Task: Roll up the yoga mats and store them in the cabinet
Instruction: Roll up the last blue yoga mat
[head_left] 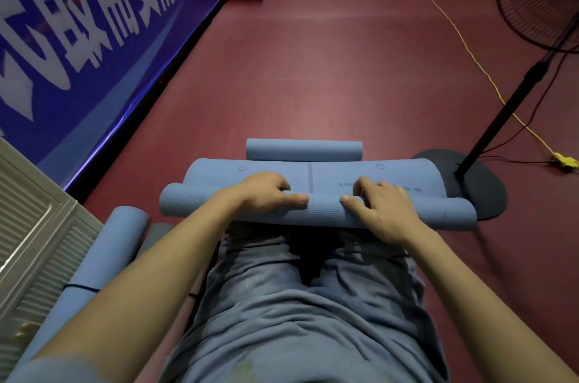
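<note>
**Head view: two hands on a partly rolled yoga mat**

A blue yoga mat lies across the dark red floor directly in front of the person's knees, its near edge wound into a roll that runs left to right. The left hand rests on top of the roll left of centre, fingers curled over its far side and thumb lying along the near face. The right hand mirrors it right of centre, fingers curled over the roll and thumb pointing toward the left thumb; the two thumbs are near each other but apart. Each grip is therefore closed around the rolled portion of the mat. The unrolled part, printed with a centre line and small circles, arches up just beyond the hands.

Just beyond that mat lies a shorter-looking rolled blue mat, touching or nearly touching its far edge. At near left a further rolled blue mat lies beside a grey roll, next to a pale louvred cabinet door. A blue banner with white characters lines the left wall. At right stands a black pedestal fan on a round base, with a yellow cable running across the floor.
</note>
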Tool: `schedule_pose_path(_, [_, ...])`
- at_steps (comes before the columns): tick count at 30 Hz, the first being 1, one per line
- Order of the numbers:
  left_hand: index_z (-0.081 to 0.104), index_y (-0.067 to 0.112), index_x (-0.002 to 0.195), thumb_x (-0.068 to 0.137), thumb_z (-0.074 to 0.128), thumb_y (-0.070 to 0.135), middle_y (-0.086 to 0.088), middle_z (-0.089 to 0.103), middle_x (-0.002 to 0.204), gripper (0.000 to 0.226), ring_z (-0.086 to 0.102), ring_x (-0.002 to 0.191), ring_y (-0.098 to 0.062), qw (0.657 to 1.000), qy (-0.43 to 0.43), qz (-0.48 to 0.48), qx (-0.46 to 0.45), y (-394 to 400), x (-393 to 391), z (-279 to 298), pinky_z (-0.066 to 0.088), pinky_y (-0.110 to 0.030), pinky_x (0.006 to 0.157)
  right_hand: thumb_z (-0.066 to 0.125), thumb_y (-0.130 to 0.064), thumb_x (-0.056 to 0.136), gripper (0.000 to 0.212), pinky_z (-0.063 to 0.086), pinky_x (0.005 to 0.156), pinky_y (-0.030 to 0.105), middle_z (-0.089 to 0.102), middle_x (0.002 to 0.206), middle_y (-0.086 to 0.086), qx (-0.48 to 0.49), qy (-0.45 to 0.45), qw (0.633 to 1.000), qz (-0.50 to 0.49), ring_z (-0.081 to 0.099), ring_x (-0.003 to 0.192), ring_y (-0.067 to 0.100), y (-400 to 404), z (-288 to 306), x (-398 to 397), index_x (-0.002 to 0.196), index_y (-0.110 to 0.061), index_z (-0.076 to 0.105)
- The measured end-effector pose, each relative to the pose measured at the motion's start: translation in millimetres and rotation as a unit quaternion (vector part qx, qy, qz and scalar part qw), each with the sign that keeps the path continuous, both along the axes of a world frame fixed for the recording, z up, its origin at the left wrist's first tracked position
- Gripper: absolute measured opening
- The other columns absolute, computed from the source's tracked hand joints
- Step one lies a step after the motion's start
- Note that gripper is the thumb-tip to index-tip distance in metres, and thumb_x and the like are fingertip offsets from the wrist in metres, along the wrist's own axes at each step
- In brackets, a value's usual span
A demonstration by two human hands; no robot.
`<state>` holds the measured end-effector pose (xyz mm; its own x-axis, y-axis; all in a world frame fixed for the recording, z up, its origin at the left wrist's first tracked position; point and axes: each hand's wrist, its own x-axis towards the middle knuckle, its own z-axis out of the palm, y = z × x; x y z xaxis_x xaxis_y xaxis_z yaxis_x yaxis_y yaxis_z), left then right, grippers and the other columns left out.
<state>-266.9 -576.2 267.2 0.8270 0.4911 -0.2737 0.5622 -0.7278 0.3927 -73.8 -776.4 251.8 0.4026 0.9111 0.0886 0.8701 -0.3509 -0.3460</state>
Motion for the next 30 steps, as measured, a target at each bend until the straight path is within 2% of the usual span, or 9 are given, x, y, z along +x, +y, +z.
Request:
schedule_pose_path(3, [0.066, 0.009, 0.074, 0.079, 0.060, 0.081, -0.001, 0.063, 0.073, 0.072, 0.055, 0.069, -0.020, 0.997, 0.023, 0.021, -0.076, -2.3, -3.2, 6.5, 0.041, -0.035, 0.067, 0.027, -0.073, 0.090, 0.051, 0.027, 0.070, 0.038, 0.052, 0.070, -0.006, -0.022, 0.001, 1.000, 0.014, 0.048, 0.079, 0.021, -8.3, 8.8, -7.2, 0.091, -0.026, 0.049])
schedule_pose_path(6, [0.067, 0.011, 0.073, 0.084, 0.063, 0.076, 0.004, 0.061, 0.070, 0.066, 0.054, 0.065, -0.017, 0.992, 0.051, 0.011, -0.111, -17.4, -14.6, 10.9, 0.040, -0.033, 0.064, 0.029, -0.075, 0.087, 0.052, 0.027, 0.070, 0.038, 0.050, 0.069, -0.007, -0.024, 0.007, 0.999, 0.036, 0.046, 0.077, 0.018, -29.2, 9.0, -16.3, 0.091, -0.027, 0.050])
schedule_pose_path(9, [0.067, 0.007, 0.081, 0.085, 0.063, 0.074, -0.006, 0.068, 0.080, 0.066, 0.060, 0.076, -0.024, 0.997, 0.050, -0.001, -0.063, -41.1, -28.8, 5.2, 0.041, -0.036, 0.066, 0.040, -0.078, 0.081, 0.051, 0.028, 0.071, 0.037, 0.050, 0.073, -0.015, 0.003, 0.018, 0.997, 0.071, 0.046, 0.080, 0.015, -54.2, -1.8, -21.2, 0.089, -0.028, 0.049])
schedule_pose_path(12, [0.062, 0.020, 0.085, 0.074, 0.060, 0.083, 0.004, 0.063, 0.079, 0.064, 0.058, 0.078, -0.020, 1.000, 0.027, -0.006, -0.008, -52.4, -36.7, 0.0, 0.039, -0.036, 0.064, 0.046, -0.073, 0.085, 0.045, 0.032, 0.074, 0.038, 0.049, 0.075, -0.020, 0.042, 0.023, 0.997, 0.058, 0.045, 0.080, 0.014, -64.6, -12.6, -24.5, 0.086, -0.028, 0.050])
schedule_pose_path(15, [0.051, 0.026, 0.101, 0.081, 0.067, 0.076, 0.009, 0.056, 0.075, 0.056, 0.052, 0.070, -0.012, 0.999, -0.012, 0.008, -0.031, -52.3, -41.1, -0.6, 0.035, -0.036, 0.062, 0.039, -0.071, 0.090, 0.044, 0.035, 0.078, 0.040, 0.048, 0.074, -0.020, 0.041, 0.012, 0.998, 0.044, 0.042, 0.082, 0.015, -61.3, -16.4, -24.8, 0.086, -0.028, 0.050])
schedule_pose_path(19, [0.048, 0.027, 0.098, 0.086, 0.067, 0.069, 0.008, 0.056, 0.072, 0.047, 0.049, 0.067, -0.014, 0.999, -0.020, -0.006, -0.039, -48.9, -37.6, 1.6, 0.035, -0.036, 0.061, 0.037, -0.076, 0.087, 0.047, 0.035, 0.082, 0.040, 0.053, 0.082, -0.015, 0.005, 0.002, 0.999, 0.041, 0.041, 0.087, 0.016, -50.1, -11.9, -19.8, 0.086, -0.030, 0.049])
schedule_pose_path(23, [0.054, 0.024, 0.088, 0.076, 0.072, 0.070, 0.007, 0.055, 0.088, 0.051, 0.046, 0.092, -0.018, 0.998, -0.059, -0.006, -0.025, -44.2, -32.1, -2.1, 0.039, -0.036, 0.077, 0.033, -0.075, 0.087, 0.047, 0.034, 0.081, 0.041, 0.050, 0.082, -0.011, -0.011, -0.059, 0.998, 0.010, 0.038, 0.090, 0.020, -46.6, -11.2, -29.5, 0.084, -0.029, 0.047])
schedule_pose_path(26, [0.061, 0.024, 0.086, 0.074, 0.073, 0.068, 0.008, 0.051, 0.101, 0.047, 0.038, 0.103, -0.018, 0.999, -0.054, 0.001, -0.001, -39.8, -27.0, -5.6, 0.032, -0.038, 0.090, 0.032, -0.064, 0.092, 0.042, 0.035, 0.077, 0.042, 0.055, 0.082, -0.006, 0.010, -0.141, 0.990, -0.019, 0.044, 0.089, 0.026, -49.3, -15.1, -46.0, 0.082, -0.027, 0.049])
schedule_pose_path(30, [0.061, 0.028, 0.080, 0.081, 0.073, 0.067, 0.007, 0.057, 0.100, 0.040, 0.041, 0.103, -0.018, 0.998, -0.042, 0.021, 0.032, -33.1, -17.6, -5.9, 0.026, -0.039, 0.088, 0.037, -0.049, 0.096, 0.044, 0.042, 0.087, 0.047, 0.066, 0.101, 0.002, 0.047, -0.166, 0.985, -0.027, 0.055, 0.098, 0.032, -49.8, -25.6, -59.9, 0.111, -0.016, 0.063])
